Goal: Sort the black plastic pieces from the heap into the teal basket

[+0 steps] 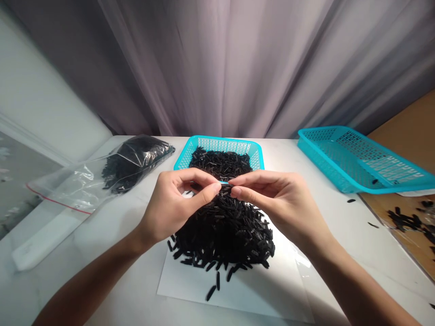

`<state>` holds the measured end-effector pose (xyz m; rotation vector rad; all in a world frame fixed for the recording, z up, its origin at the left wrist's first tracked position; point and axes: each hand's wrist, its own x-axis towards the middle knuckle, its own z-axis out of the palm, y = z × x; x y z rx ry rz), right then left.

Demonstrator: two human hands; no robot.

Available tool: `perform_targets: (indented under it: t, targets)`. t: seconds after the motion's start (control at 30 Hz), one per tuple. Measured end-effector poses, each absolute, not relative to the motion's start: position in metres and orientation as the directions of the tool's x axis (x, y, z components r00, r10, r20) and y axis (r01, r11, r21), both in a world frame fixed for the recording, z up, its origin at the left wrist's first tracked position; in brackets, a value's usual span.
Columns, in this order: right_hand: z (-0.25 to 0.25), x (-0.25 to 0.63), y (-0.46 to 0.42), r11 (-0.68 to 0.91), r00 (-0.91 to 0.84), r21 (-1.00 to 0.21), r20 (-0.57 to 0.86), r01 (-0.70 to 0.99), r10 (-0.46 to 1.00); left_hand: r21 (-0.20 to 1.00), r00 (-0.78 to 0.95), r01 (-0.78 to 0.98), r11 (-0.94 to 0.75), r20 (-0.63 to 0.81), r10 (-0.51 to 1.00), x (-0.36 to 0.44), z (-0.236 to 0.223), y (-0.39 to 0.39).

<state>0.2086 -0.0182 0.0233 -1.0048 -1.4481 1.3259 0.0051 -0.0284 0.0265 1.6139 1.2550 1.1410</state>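
Between my two hands, a small black elongated piece (225,184) is pinched at both ends. Its exact kind is too small to make out. My left hand (181,194) grips one end between thumb and index finger, and my right hand (272,190) pinches the other end the same way. Below them spreads a heap of similar black pieces (224,235) on a white sheet (190,290). Just behind my fingers stands a turquoise plastic basket (190,151) with more of these pieces, its front partly hidden by my hands.
At the left lies a clear zip bag (78,183) partly filled with black pieces, over a white flat object (47,235). A second turquoise basket (326,158) stands at right with a black piece in it. More pieces (404,219) lie on a brown surface. A curtain (217,68) hangs behind.
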Motion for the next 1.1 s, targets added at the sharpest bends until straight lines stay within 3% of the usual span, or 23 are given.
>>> perform_targets:
  t: [0.2, 0.37, 0.67, 1.1]
  targets:
    - [0.023, 0.210, -0.020, 0.011, -0.317, -0.996, 0.038, -0.086, 0.948, 0.999, 0.268, 0.045, -0.008, -0.005, 0.964, -0.001, 0.025, -0.025]
    - [0.026, 0.210, -0.022, 0.047, -0.306, -0.997, 0.063, -0.060, 0.950, 0.998, 0.300, -0.004, 0.055, -0.051, 0.952, -0.001, 0.026, -0.024]
    - [0.031, 0.206, -0.030, 0.395, -0.214, -0.884, 0.347, 0.250, 0.913, 0.970, 0.176, 0.182, -0.161, 0.129, 0.976, 0.002, 0.025, -0.027]
    - [0.029, 0.208, -0.030, 0.312, -0.223, -0.933, 0.271, 0.180, 0.937, 0.925, 0.164, 0.282, -0.255, 0.215, 0.963, 0.004, 0.031, -0.032]
